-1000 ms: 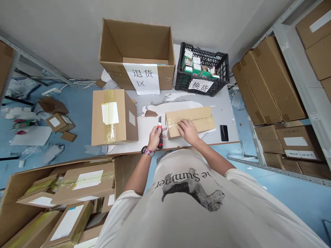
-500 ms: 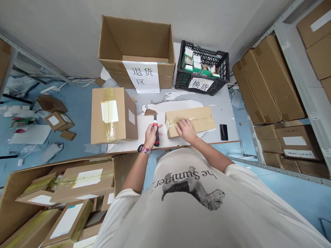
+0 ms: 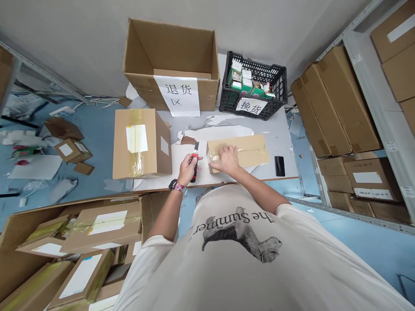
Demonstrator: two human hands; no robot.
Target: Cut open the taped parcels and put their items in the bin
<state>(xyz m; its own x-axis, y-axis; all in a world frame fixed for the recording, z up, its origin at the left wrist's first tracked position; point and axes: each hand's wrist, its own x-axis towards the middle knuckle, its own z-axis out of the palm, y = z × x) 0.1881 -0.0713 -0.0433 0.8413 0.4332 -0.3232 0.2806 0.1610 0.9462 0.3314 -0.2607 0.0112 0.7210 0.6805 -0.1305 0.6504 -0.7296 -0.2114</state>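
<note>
In my left hand [image 3: 188, 167] is a utility knife [image 3: 194, 162] with a red and black handle. Its blade is out and points away from me, over the table. To the right lies a long, taped cardboard box [image 3: 253, 151] on the tabletop. My right hand [image 3: 228, 160] grips the box's left part from above, fingers bent on its top and thumb stretched to the left end. The knife blade is apart from this box. A larger taped carton [image 3: 164, 149] with white labels stands to the left of my left hand.
Behind are a big open carton [image 3: 139, 90] with a paper sign and a black crate [image 3: 227, 101] holding small green-white boxes. A phone [image 3: 279, 166] lies at the table's right. An open box of parcels [image 3: 11, 259] stands lower left; shelves with cartons [image 3: 346, 99] flank the right.
My right hand has shifted slightly left on the box, its thumb now spread toward the left end. The knife has tilted a little, its tip moving right.
</note>
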